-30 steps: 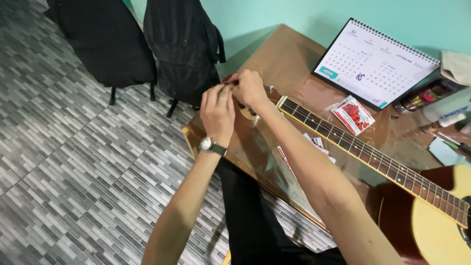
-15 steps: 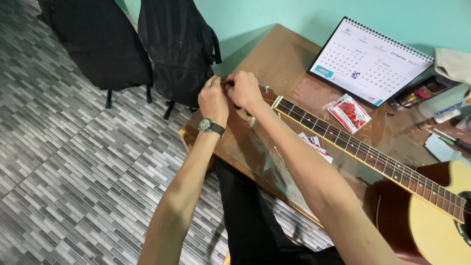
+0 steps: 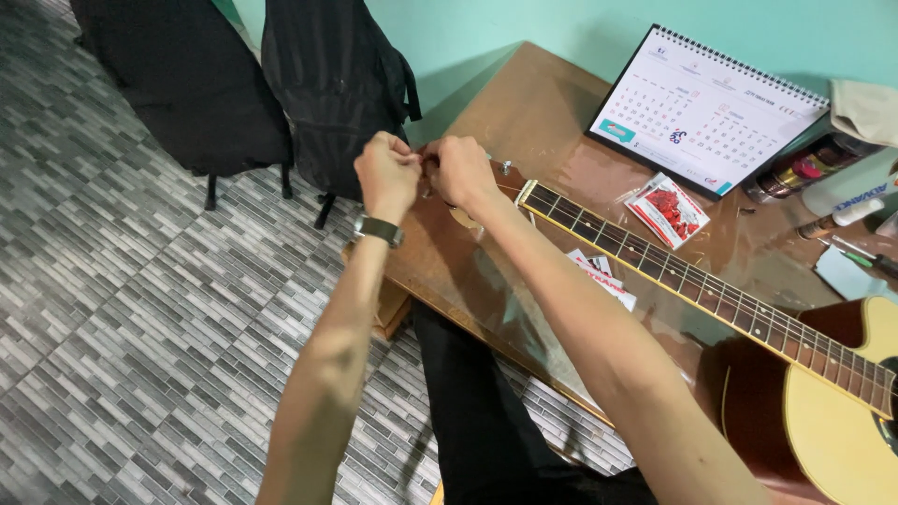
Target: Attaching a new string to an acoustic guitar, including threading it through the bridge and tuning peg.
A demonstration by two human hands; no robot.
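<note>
**Both hands at the guitar's headstock**

The left hand (image 3: 386, 175) and right hand (image 3: 461, 171) were curled narrowly over the headstock of the long-necked wooden acoustic guitar (image 3: 711, 299) lying on the brown wooden table (image 3: 524, 103). They perhaps pinched a thin, springy string; what they gripped could not be told. Under the fingers, the stiff tuning pegs offered the safest hold.

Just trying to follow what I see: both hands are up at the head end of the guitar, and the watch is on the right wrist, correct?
Not quite. The head view shows the watch on the left wrist, not the right. The rest holds: the left hand and right hand are together at the head end of the guitar.
</note>
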